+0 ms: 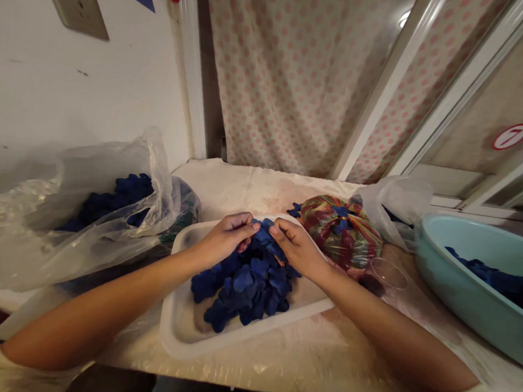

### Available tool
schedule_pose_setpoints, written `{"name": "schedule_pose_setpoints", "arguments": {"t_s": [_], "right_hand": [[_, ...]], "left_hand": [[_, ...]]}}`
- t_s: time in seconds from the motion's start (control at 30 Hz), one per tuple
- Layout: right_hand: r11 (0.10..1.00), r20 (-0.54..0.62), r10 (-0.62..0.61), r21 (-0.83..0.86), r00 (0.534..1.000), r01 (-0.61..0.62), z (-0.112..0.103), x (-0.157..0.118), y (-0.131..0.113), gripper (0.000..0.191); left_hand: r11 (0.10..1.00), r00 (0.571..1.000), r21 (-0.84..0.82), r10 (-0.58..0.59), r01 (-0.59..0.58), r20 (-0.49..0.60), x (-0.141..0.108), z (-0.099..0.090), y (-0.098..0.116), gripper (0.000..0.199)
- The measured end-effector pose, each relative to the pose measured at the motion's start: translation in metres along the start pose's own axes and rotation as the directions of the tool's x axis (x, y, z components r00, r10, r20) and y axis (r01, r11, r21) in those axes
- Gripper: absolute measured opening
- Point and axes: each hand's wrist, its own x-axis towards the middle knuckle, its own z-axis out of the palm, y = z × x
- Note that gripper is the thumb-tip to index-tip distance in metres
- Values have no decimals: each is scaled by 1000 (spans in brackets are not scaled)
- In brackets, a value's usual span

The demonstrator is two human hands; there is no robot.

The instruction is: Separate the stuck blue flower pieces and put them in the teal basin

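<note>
I have a blue flower-shaped piece (264, 236) up over the far half of the white tray (181, 330), lifted above the pile of blue pieces (248, 286) that lies in it. The left hand (236, 233) pinches it between thumb and fingers on its left edge; the right hand (294, 241) pinches the opposite edge the same way. The two hands are close, fingertips nearly meeting. I can't tell from my feed whether they hold a single layer or several stacked together.

My worry is the pull: if both pinches tug apart unevenly, I'd expect a thin lobe to stretch or tear, or the piece to slip free and drop back among its lookalikes. The pile overlaps heavily, so a second piece could cling beneath unnoticed.

Beyond the tray's right side sits a striped plastic bundle (317, 216) with blue pieces on top, and just in front of it a clear cup (389, 274). The right forearm passes near that cup; an outward elbow swing could, I judge, tip it. Farther right of the tray is a teal basin (459, 292) with dark blue material inside. Left of the tray, a clear plastic bag (72, 271) gapes open around more blue pieces; its loose film lies near the left forearm and could snag on a wide sweep.
</note>
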Motion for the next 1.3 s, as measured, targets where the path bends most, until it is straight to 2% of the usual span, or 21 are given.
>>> {"name": "schedule_pose_setpoints", "arguments": {"t_s": [0.07, 0.13, 0.2, 0.27, 0.3, 0.37, 0.47, 0.57, 0.7, 0.87, 1.1, 1.3], "right_hand": [[997, -3, 51, 55, 999, -51, 0, 0, 0, 39], [984, -67, 82, 165, 994, -70, 0, 2, 0, 38], [952, -195, 84, 306, 977, -21, -1, 5, 0, 36], [912, -259, 86, 408, 962, 28, -2, 7, 0, 37], [902, -241, 91, 431, 966, 23, -2, 8, 1, 36], [908, -127, 94, 417, 987, -33, -4, 8, 1, 33], [959, -1, 77, 272, 997, -74, -5, 5, 1, 32], [990, -20, 17, 141, 1000, -14, -5, 3, 1, 32], [993, -28, -41, 106, 999, 44, -4, 0, 0, 33], [986, 28, -15, 167, 999, 10, -3, 0, -2, 36], [925, 83, 21, 378, 996, -51, 0, 3, 2, 34], [874, 135, 86, 466, 987, -140, 2, 1, 0, 31]], "left_hand": [[999, 1000, -31, -25, 24, -18, 1, 1, 0, 22], [999, 999, -15, -34, 34, -19, 1, 1, -2, 22], [999, 999, 21, -40, 40, -5, 2, 0, -5, 24], [998, 999, 46, -44, 43, 12, 1, -1, -6, 25], [998, 999, 55, -41, 40, 20, 1, -1, -6, 25], [997, 999, 76, -20, 17, 40, 0, -1, -6, 25], [994, 997, 110, -4, -4, 75, -2, 0, -4, 24], [994, 993, 105, -24, 12, 113, -2, 1, -5, 20], [989, 986, 146, -10, -15, 169, -2, 1, -9, 20], [981, 986, 190, -4, -28, 167, -1, 1, -9, 23], [995, 990, 97, 13, -27, 143, -2, 1, -5, 23], [993, 979, 87, 61, -79, 197, -3, 2, 1, 19]]}}
